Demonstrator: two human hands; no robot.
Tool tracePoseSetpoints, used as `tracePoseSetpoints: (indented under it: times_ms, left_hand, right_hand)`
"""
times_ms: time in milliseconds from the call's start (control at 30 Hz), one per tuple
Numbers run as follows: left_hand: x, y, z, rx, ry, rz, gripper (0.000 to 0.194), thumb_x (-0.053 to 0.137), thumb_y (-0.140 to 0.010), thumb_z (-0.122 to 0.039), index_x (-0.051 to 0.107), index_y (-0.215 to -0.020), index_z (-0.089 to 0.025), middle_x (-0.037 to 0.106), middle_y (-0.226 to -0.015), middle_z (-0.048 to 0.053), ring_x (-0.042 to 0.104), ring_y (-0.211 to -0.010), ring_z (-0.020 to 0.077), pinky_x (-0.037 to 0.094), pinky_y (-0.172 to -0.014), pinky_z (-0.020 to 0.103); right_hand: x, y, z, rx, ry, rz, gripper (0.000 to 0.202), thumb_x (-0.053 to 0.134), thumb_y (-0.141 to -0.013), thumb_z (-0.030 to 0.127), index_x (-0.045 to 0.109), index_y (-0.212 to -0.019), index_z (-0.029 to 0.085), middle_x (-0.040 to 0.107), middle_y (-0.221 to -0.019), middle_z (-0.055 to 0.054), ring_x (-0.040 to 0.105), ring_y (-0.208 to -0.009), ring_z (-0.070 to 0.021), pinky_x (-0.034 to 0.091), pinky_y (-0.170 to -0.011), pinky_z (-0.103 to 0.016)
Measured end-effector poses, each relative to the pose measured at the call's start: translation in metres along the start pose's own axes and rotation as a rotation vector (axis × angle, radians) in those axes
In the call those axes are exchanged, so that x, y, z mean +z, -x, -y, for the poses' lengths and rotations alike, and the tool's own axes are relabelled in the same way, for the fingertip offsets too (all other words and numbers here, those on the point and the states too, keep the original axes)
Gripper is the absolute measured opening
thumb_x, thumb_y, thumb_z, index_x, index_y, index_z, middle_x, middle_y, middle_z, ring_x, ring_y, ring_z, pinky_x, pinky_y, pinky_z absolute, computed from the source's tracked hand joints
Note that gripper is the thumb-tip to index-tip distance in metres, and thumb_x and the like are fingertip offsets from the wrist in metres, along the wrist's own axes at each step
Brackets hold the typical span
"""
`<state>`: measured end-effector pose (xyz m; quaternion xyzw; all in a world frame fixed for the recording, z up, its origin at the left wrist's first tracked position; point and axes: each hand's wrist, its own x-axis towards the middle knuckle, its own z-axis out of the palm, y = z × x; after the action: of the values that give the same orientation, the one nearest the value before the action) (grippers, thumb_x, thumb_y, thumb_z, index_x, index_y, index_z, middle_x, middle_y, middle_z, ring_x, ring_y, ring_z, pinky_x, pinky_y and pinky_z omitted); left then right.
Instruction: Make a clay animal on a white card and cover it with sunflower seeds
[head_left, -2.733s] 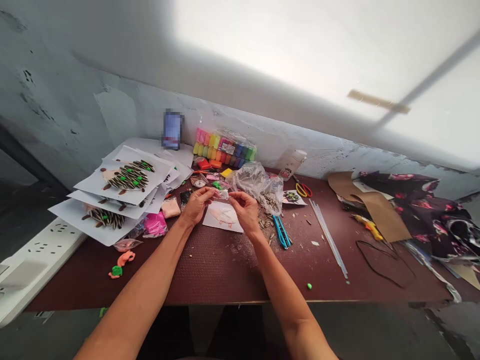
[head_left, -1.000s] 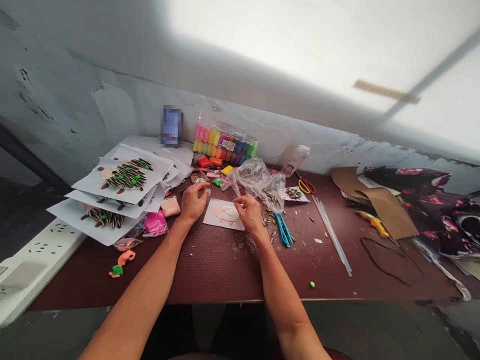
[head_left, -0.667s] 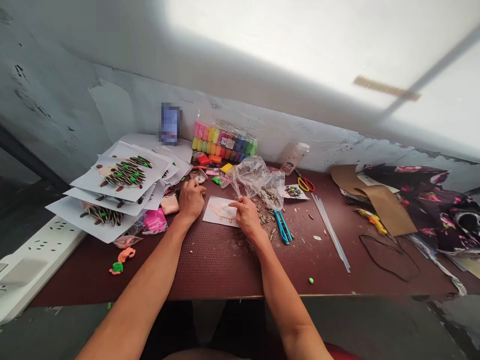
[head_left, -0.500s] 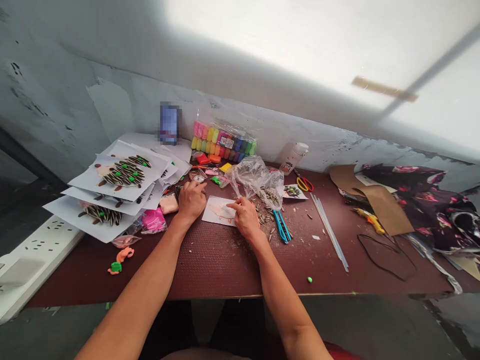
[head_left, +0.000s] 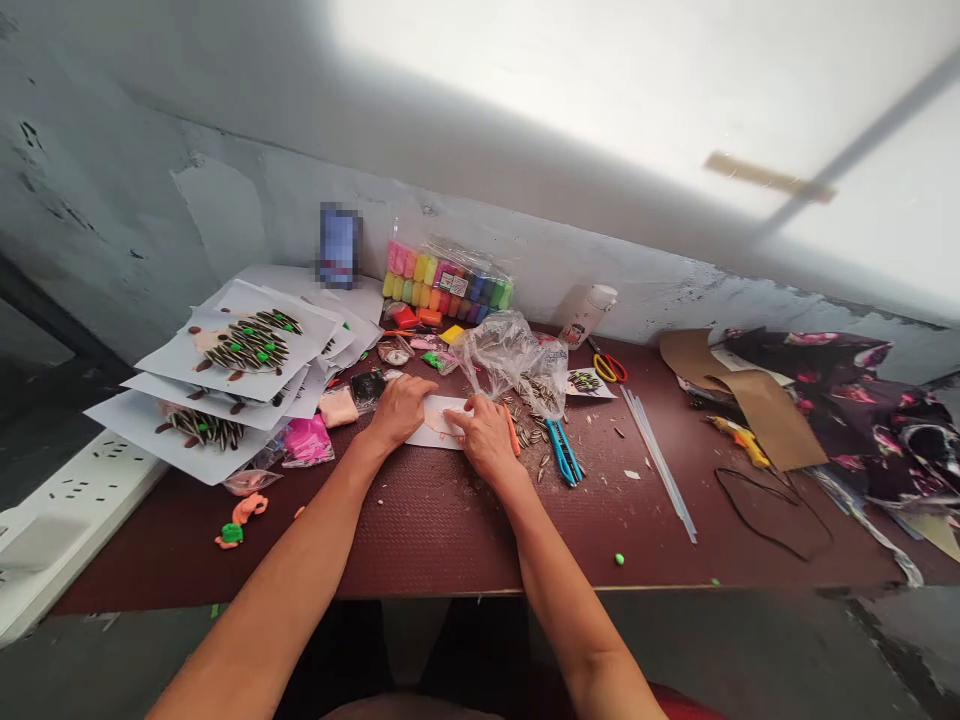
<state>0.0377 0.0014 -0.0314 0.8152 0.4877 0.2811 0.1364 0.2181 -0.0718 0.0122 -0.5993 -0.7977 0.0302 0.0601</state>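
Note:
A small white card (head_left: 433,436) with a pale orange shape on it lies flat on the table between my hands. My left hand (head_left: 400,412) rests over the card's left edge, fingers stretched across toward its top, holding nothing. From the right, my right hand (head_left: 486,436) touches the shape with its extended index finger; its other fingers are partly curled and hidden. Close by its right side is an orange object (head_left: 513,430), partly covered. Striped sunflower seeds (head_left: 534,436) lie loose beyond it, beside a clear plastic bag (head_left: 491,345) and a blue cutter (head_left: 562,455).
Stacked sheets with seed hedgehogs (head_left: 247,345) stand left, near a white power strip (head_left: 90,500). Coloured clay packs (head_left: 450,285) line the back. Scissors (head_left: 609,367), clear sticks (head_left: 660,465), a yellow glue gun (head_left: 742,442) and dark floral cloth (head_left: 847,420) lie right.
My left hand has moved right onto the card's left part, uncovering a black packet. My right hand has shifted slightly left, showing more of the orange object.

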Motion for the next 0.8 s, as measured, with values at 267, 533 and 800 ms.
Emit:
tracePoseSetpoints:
  times_ms: [267,533,800]
  left_hand:
    - [-0.017,0.003,-0.007,0.019,0.041,0.028,0.049,0.051,-0.069,-0.012,0.074,-0.112,-0.021,0.076,-0.109,0.007,0.062,-0.107,0.0282,0.045,-0.095,0.041]
    - [-0.019,0.003,-0.004,-0.027,0.015,0.151,0.056,0.05,-0.067,-0.008,0.07,-0.118,-0.021,0.075,-0.109,0.007,0.064,-0.106,0.0277,0.044,-0.092,0.039]
    - [-0.024,0.006,-0.001,0.009,-0.042,0.234,0.062,0.055,-0.063,-0.013,0.068,-0.124,-0.023,0.071,-0.122,0.008,0.06,-0.117,0.0298,0.045,-0.097,0.039]
  right_hand:
    - [0.0,0.001,0.007,0.054,-0.009,0.005,0.033,0.049,-0.102,0.026,0.073,-0.123,0.036,0.059,-0.119,-0.009,0.05,-0.107,-0.0238,0.034,-0.087,-0.035]
    - [0.012,-0.003,-0.004,0.122,-0.174,-0.131,0.046,0.05,-0.094,0.007,0.073,-0.125,0.033,0.061,-0.112,-0.008,0.053,-0.103,-0.0216,0.038,-0.089,-0.034]
    - [0.002,0.002,0.007,-0.011,0.045,-0.057,0.037,0.048,-0.102,0.022,0.073,-0.123,0.038,0.057,-0.128,-0.009,0.046,-0.113,-0.0257,0.033,-0.098,-0.04]
